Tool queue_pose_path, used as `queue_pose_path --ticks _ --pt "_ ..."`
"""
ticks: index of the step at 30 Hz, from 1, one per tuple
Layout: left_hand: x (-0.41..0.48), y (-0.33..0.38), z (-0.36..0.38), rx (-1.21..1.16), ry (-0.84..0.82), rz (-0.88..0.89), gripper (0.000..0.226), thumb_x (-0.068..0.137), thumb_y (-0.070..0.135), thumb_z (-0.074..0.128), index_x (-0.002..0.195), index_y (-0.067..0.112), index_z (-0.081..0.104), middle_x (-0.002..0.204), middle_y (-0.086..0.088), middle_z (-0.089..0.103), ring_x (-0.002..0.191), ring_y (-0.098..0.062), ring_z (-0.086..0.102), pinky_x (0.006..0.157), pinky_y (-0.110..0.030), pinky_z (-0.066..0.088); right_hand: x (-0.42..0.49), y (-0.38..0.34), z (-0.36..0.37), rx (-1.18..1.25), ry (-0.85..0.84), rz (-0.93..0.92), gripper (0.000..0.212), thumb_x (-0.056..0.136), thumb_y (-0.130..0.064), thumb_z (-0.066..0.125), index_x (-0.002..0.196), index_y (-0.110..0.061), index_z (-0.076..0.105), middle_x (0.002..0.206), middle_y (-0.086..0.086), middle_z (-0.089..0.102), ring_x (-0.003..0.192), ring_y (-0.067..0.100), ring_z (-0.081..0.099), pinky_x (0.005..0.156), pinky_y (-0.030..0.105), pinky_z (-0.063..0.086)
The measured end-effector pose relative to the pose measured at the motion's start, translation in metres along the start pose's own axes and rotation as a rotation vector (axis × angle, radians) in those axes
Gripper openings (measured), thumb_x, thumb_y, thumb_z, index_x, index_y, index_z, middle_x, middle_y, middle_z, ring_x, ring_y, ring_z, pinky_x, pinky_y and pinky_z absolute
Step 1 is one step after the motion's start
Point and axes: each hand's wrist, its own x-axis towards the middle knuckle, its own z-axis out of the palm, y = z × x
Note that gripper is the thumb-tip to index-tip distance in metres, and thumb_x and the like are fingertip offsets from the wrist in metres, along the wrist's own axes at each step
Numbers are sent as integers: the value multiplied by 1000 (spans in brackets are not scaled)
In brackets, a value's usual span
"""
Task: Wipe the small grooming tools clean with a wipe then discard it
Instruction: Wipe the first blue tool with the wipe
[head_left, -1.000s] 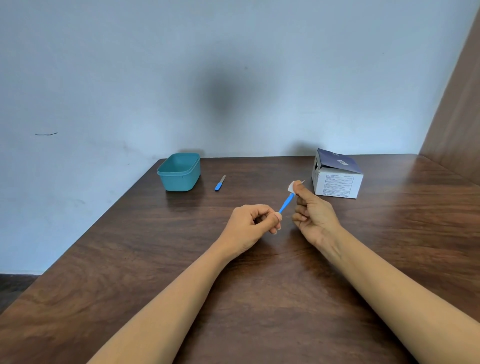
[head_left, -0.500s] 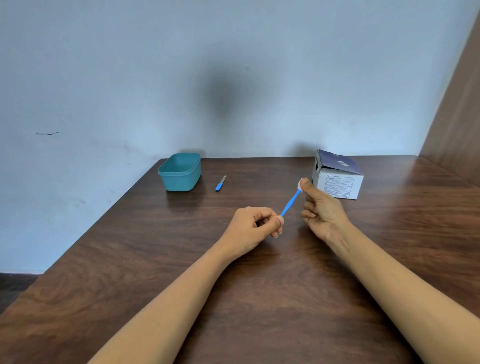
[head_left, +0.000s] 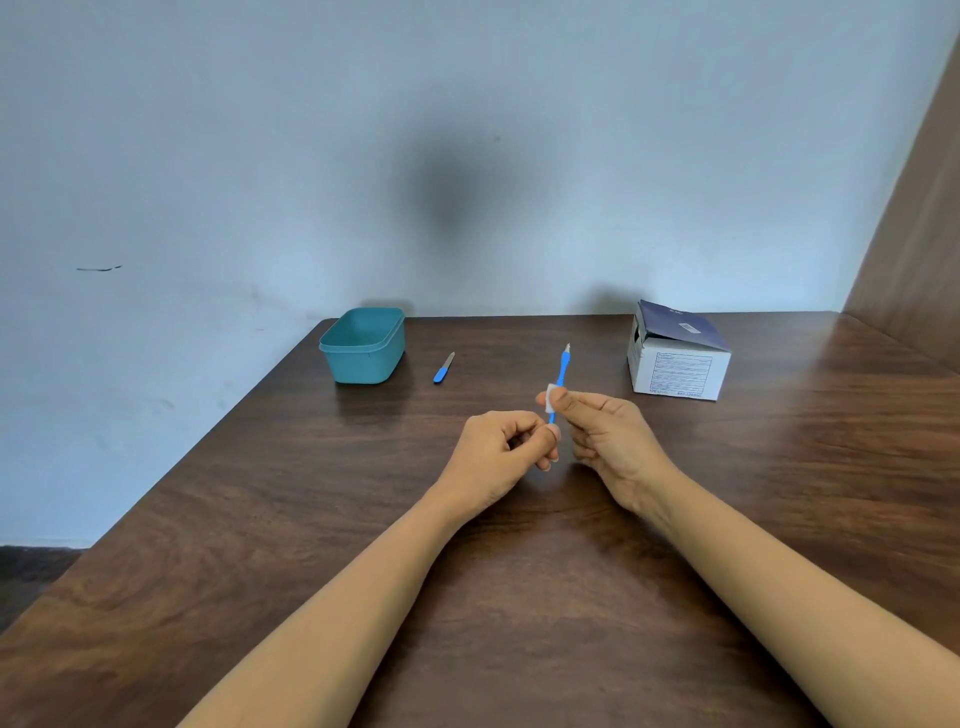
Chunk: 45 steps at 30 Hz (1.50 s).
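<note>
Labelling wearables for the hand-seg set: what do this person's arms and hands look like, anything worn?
The left hand and right hand are bare, with no gloves. No ring, watch or band shows on either. The left forearm and right forearm are uncovered down to the frame's lower edge, with no sleeve in view. No tape or markings visible.

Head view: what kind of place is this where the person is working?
Probably a plain room corner set up as a simple workspace: a dark wooden table against a bare pale wall, a wood panel at the right, with a teal tub and a white carton on the table.
</note>
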Motion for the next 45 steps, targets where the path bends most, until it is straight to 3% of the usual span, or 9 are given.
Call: queue_pose_path --ticks 4,9,14,20,29,34,38,41,45 --pt "2 0 0 5 18 -11 28 93 24 58 67 21 67 68 -2 70 70 -23 65 78 -38 50 1 -1 -1 67 7 22 17 87 -23 64 90 -9 73 45 -10 31 43 5 20 47 20 18" --pt "0 3 0 -21 -81 -12 27 94 25 57 75 12 69 72 -2 70 67 -7 63 83 -33 51 9 -6 -5 440 22 87 17 89 -23 60 93 -8 67 51 -9 26 37 3 23 38 14 23" --pt "0 3 0 -43 -86 1 28 95 26 56 72 15 68 69 -1 68 67 -6 62 83 -33 50 9 -8 -6 556 -21 102 16 89 -25 58 94 -11 62 51 -9 28 36 3 25 40 13 21" --pt "-3 4 0 -32 -77 23 29 96 24 55 69 21 66 64 5 65 66 -5 61 77 -17 47 3 -5 0 417 -82 79 27 77 -31 65 93 -9 64 51 -7 27 40 3 26 41 15 25" --pt "-2 5 -1 -14 -8 19 27 95 23 56 72 19 69 65 3 68 68 -9 64 77 -23 49 3 -3 -2 255 -160 41 29 79 -33 63 91 -8 68 50 -5 30 45 5 27 47 18 25" --pt "-1 9 -2 -183 77 4 26 95 18 57 74 12 71 65 2 67 63 -1 60 69 -13 46 -1 -3 3 106 -213 -16 22 79 -32 63 78 -11 72 57 1 45 44 3 30 46 16 24" --pt "0 13 -4 -243 190 -29 33 96 25 53 70 15 70 63 7 66 62 2 57 66 -12 41 -3 -5 3 134 -228 -9 23 80 -32 61 72 -12 70 49 -8 36 42 2 26 46 17 20" --pt "4 12 -8 -353 290 -92 33 100 23 46 84 10 72 73 4 70 64 5 58 62 -8 41 -8 -6 5 103 -309 19 24 82 -31 60 66 -16 70 50 -9 31 43 2 25 46 16 20" --pt "3 14 -13 -528 237 -167 35 101 29 40 98 17 73 86 5 73 69 -3 53 60 -12 43 -15 -7 11 39 -411 62 25 82 -28 58 64 -14 68 49 -11 39 43 2 25 44 15 20"
